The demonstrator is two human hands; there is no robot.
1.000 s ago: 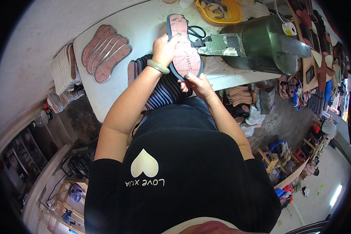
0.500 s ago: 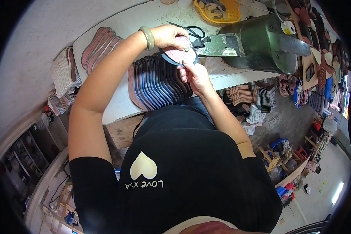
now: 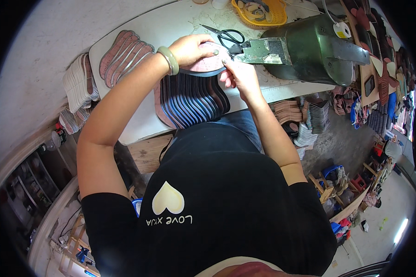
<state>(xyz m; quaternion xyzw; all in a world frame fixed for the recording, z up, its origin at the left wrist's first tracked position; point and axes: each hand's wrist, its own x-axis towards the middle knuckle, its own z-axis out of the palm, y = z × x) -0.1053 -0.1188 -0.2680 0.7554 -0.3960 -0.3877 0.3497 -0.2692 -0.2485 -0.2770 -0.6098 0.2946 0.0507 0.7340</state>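
Note:
A pink shoe sole [image 3: 207, 65] with a dark blue edge lies under the head of a green sewing machine [image 3: 305, 53]. My left hand [image 3: 192, 50], a pale bangle on its wrist, grips the sole from the far left side. Thumb and fingers of my right hand [image 3: 239, 77] pinch the sole's edge close to the machine's needle end, where the contact point is hard to make out. Just beyond my hands rest black-handled scissors [image 3: 225, 36], blades parted. Nearer to me, a fanned row of dark-edged soles [image 3: 189, 104] lies on the white table [image 3: 141, 123].
More pink soles [image 3: 122, 57] overlap at the table's left. A yellow basket [image 3: 277, 14] with scraps stands at the far edge. Bundles of striped soles [image 3: 78, 85] hang over the left side, with further stacks [image 3: 289, 113] below the table's right edge.
The sole has turned between my hands, with more of its length now showing to the left. My right hand has shifted slightly right, and the scissors are less covered by my left hand.

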